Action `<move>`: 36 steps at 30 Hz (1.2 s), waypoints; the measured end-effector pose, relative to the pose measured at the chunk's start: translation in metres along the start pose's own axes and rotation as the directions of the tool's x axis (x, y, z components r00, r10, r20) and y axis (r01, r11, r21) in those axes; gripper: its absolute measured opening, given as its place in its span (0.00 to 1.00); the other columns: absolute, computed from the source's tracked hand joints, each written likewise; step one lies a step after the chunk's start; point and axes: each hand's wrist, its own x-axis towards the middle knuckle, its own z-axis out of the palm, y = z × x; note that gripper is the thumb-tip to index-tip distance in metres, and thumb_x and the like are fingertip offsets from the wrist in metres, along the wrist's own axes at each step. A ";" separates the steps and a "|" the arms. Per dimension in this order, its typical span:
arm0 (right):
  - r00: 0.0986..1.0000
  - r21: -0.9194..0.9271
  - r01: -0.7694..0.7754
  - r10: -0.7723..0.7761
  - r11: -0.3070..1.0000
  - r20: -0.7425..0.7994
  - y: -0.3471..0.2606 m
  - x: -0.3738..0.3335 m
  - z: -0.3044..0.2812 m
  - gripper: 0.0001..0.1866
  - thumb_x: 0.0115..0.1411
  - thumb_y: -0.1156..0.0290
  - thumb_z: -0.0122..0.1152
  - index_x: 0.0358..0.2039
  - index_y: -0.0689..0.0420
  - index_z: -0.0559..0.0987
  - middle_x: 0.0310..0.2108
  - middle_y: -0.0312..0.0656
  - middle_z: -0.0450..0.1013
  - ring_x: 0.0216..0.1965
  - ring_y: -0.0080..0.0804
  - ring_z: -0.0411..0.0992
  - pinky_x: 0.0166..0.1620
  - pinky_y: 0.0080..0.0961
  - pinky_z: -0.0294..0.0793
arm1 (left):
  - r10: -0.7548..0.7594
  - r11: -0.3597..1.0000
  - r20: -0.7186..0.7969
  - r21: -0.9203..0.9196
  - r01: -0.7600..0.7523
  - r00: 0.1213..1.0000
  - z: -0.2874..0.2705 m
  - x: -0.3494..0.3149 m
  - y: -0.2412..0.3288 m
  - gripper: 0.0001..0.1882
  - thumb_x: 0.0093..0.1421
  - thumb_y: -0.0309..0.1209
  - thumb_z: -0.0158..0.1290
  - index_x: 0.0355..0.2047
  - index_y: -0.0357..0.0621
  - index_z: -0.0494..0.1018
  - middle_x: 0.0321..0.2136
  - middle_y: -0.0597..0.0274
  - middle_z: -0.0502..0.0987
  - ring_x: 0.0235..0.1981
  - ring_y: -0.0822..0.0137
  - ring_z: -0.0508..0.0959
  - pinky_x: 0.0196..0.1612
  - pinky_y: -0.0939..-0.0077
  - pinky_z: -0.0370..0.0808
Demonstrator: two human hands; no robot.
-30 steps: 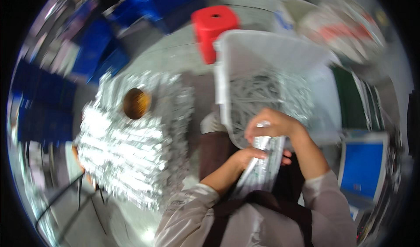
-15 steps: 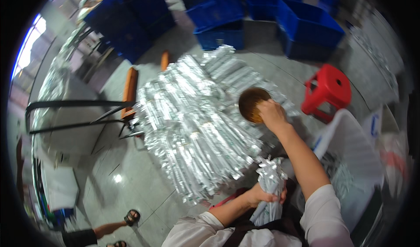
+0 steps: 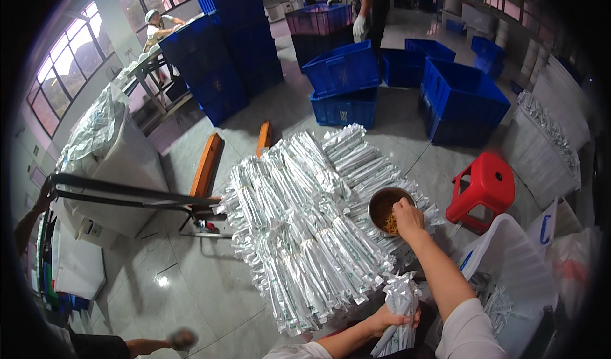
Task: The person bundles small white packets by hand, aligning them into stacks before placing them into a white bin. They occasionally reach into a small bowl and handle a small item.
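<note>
My left hand (image 3: 385,319) is closed around a bundle of slim silver foil packets (image 3: 402,295), held upright close to my body. My right hand (image 3: 408,219) reaches into a round brown bowl (image 3: 380,200), its fingers curled among thin yellow rubber bands (image 3: 390,223). Whatever those fingertips pinch is hidden. Under the bowl and to its left spreads a broad pile of silver foil packets (image 3: 299,225), laid in overlapping rows of bundles, some with a yellowish band around the middle.
A red stool (image 3: 487,187) stands right of the pile. Near my right arm is a white bin (image 3: 509,257) with loose packets. Blue crates (image 3: 464,104) sit beyond. A pallet jack's black handle (image 3: 127,193) and orange forks (image 3: 207,165) lie left. Other people (image 3: 369,15) stand nearby.
My view has tilted up, so everything sits lower in the picture. My right hand stays in the bowl and my left keeps the bundle. A bystander's foot at lower left has shifted.
</note>
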 end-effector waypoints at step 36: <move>0.744 0.561 -0.015 0.385 0.827 -0.547 0.147 -0.318 -0.134 0.06 0.52 0.77 0.46 0.19 0.61 0.68 0.17 0.45 0.63 0.22 0.41 0.65 0.33 0.32 0.68 | -0.468 0.836 0.584 0.050 0.546 0.663 0.111 0.047 -0.089 0.30 0.40 0.29 0.57 0.45 0.37 0.62 0.27 0.55 0.71 0.26 0.62 0.72 0.31 0.72 0.71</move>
